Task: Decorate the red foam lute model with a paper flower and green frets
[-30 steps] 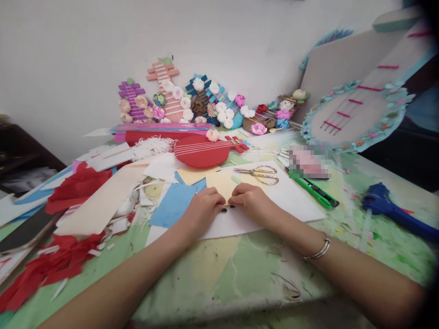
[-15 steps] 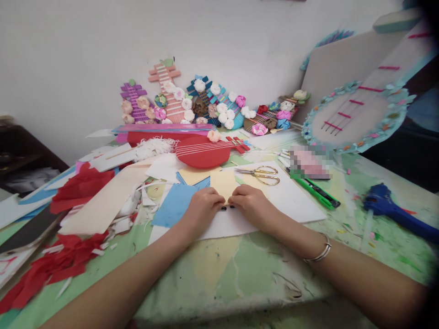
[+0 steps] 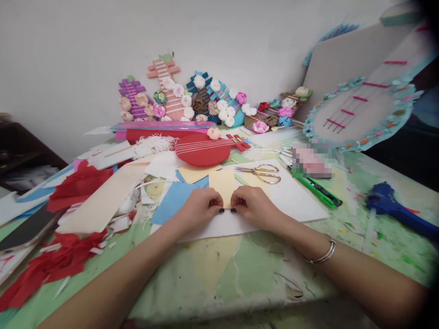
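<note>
My left hand (image 3: 207,204) and my right hand (image 3: 252,205) face each other, thumbs close together, at the near edge of a pale yellow paper (image 3: 221,185). Both hands are closed, fingers curled and pinching that edge from either side. The paper lies over a white board (image 3: 302,203). Under my left forearm and wrist side is a blue paper sheet (image 3: 170,201). Gold-handled scissors (image 3: 260,172) rest on the board just beyond my right hand, blades pointing left. Another yellow paper (image 3: 195,173) sits behind, partly covered.
A green utility knife (image 3: 320,191) and a blue glue gun (image 3: 387,201) lie to the right. Red crepe paper (image 3: 80,187) and scraps cover the left. A red paper lute (image 3: 204,153) lies behind; decorated lutes (image 3: 168,98) lean against the wall.
My thumbs have drawn slightly apart along the yellow paper's near edge, and the fingers have lifted a little, showing a gap between the hands. The view has shifted slightly.
</note>
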`<action>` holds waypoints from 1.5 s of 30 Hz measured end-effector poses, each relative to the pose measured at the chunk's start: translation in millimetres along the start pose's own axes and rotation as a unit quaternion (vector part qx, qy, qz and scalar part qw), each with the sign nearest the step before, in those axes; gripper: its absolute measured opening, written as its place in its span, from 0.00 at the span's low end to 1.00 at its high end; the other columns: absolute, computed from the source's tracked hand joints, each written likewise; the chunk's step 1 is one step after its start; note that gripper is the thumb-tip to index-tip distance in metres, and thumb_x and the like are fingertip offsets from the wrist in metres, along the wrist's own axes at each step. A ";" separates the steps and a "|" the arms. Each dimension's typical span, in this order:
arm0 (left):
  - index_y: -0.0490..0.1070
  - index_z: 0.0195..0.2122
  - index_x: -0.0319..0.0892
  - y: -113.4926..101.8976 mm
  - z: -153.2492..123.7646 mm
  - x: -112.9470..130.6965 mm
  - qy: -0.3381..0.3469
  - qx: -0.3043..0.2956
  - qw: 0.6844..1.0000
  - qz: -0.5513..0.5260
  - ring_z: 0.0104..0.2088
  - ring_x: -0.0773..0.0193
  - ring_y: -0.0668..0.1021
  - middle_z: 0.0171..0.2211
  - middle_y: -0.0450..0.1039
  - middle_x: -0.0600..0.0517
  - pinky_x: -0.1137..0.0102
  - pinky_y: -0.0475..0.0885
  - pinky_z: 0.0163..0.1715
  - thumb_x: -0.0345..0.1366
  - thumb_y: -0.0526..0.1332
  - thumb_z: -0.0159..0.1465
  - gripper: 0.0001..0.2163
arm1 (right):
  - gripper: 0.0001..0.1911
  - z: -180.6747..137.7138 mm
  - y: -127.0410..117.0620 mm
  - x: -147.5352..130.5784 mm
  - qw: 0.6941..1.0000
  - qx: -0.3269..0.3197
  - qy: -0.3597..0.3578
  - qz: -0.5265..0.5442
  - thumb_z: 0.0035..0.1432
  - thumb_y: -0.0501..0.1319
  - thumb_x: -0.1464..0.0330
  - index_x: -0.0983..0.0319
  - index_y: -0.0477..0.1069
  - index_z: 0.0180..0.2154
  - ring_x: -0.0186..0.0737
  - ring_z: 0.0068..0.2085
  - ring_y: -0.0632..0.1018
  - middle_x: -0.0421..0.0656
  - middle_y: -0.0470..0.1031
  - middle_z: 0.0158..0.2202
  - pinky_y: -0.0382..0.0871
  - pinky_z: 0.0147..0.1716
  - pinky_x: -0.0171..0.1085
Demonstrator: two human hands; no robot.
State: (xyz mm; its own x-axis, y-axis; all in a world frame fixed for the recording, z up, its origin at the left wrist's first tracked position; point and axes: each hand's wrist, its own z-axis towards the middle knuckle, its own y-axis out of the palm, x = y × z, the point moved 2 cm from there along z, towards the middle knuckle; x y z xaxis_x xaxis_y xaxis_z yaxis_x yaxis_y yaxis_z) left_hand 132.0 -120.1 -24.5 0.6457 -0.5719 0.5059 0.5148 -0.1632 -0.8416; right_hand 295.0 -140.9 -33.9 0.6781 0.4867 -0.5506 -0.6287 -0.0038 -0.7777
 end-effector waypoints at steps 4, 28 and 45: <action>0.73 0.23 0.41 0.1 -1.8 -1.0 0.016 -0.007 1.000 -0.018 0.26 0.68 0.73 0.25 0.72 0.54 0.74 0.67 0.27 0.24 0.57 0.50 0.07 | 0.10 -1.2 -0.2 -1.1 1.000 0.003 0.007 0.010 0.41 0.57 0.82 0.64 0.73 0.23 0.32 0.27 0.69 0.40 0.70 0.26 0.60 0.28 0.30; 0.72 0.20 0.41 7.1 -3.5 9.5 0.019 0.022 1.000 0.004 0.27 0.66 0.72 0.26 0.69 0.52 0.71 0.67 0.28 0.20 0.55 0.48 0.10 | 0.12 0.5 6.7 -9.6 0.997 -0.015 0.071 -0.037 0.38 0.54 0.81 0.63 0.73 0.22 0.37 0.28 0.71 0.43 0.74 0.24 0.61 0.29 0.33; 0.69 0.20 0.39 15.7 -3.1 11.2 -0.032 0.031 0.999 0.003 0.27 0.66 0.70 0.24 0.69 0.53 0.71 0.63 0.28 0.21 0.56 0.49 0.07 | 0.10 -0.6 7.9 -8.5 0.993 -0.010 0.100 -0.058 0.40 0.55 0.80 0.62 0.73 0.21 0.38 0.30 0.71 0.43 0.74 0.23 0.60 0.29 0.34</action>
State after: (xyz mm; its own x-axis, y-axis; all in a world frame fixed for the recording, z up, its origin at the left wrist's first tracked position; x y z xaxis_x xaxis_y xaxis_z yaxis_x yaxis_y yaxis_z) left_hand 145.5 -131.5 -32.7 0.6833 -0.5192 0.5133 0.5433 -0.1081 -0.8326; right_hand 284.5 -145.6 -35.5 0.8092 0.3020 -0.5040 -0.5349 0.0241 -0.8446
